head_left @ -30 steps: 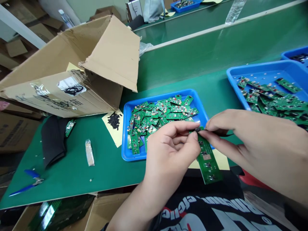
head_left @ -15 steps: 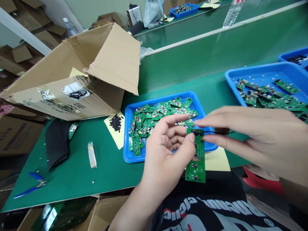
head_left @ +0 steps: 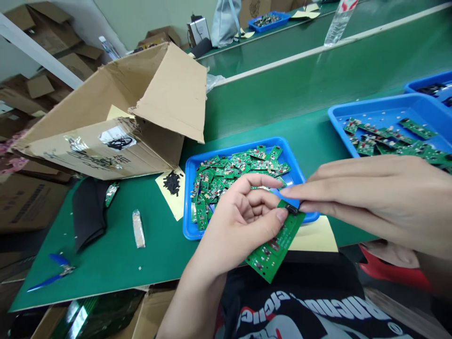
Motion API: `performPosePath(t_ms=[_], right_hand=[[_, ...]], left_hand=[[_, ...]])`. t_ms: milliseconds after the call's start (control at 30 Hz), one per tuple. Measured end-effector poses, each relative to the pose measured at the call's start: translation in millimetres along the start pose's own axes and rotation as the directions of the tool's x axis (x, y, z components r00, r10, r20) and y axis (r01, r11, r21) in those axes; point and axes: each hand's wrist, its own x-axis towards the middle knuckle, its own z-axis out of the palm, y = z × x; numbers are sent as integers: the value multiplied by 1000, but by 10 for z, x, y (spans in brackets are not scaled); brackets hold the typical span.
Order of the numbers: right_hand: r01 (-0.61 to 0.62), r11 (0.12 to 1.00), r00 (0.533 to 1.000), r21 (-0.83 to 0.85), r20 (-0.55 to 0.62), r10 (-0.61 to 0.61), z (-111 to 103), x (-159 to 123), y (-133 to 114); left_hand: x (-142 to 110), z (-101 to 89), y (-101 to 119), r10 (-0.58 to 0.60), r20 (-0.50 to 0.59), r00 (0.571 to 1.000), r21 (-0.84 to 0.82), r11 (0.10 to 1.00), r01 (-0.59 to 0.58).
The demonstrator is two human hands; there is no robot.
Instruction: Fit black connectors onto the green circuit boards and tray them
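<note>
My left hand (head_left: 243,219) grips a green circuit board (head_left: 271,252) between thumb and fingers, the board tilted with its lower corner over my lap. A small black piece (head_left: 291,209) lies across the board's upper end, beside my left thumb tip. My right hand (head_left: 367,200) comes in from the right with its fingers closed together, their tips at that end of the board and touching the black piece. What is between the right fingers is hidden. Behind my hands, a blue tray (head_left: 187,197) holds many small green boards (head_left: 240,165).
Small black strips (head_left: 173,182) lie on yellow paper (head_left: 176,207) left of the tray. Further left are a silvery packet (head_left: 138,229), black cloth (head_left: 88,214) and blue-handled cutters (head_left: 58,272). An open cardboard box (head_left: 151,155) stands behind; another blue tray (head_left: 335,115) sits right.
The board has turned from upright to slanted, its lower end swinging left. My right fingertips have closed in on its upper end; the thin dark thing between them no longer shows.
</note>
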Motion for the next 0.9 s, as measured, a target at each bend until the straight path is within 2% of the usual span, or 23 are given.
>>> performPosePath(t_ms=[100,200,333,500,633,733,800,900], right_hand=[[79,989,994,129,72,-88,-1,33,46],[114,934,974,340,147,-172,7,51,99],[95,915,978,393,135,-159,47,29,129],[115,945,992,305,22,-128,134,20,129],[98,974,995,204,-45,-91,201,9,123],[72,986,992,148,-110,-56,302,-14,103],[44,992,987,117,-161,-25,395,-27,75],[15,998,977,67,-211,-1,522,-33,17]], left_hand=[[38,-74,31,-84,131,988,5,996,84],[90,-138,63,-190,276,942,20,981,192],[142,-190,86,-241,332,912,30,969,245],[146,-261,92,-193,222,956,-24,979,204],[85,-339,10,-136,176,975,-210,963,172],[-14,-340,-163,-51,138,989,-345,934,97],[-83,-288,-322,25,54,998,-378,926,-3],[-135,-147,-549,106,-139,985,-288,947,-143]])
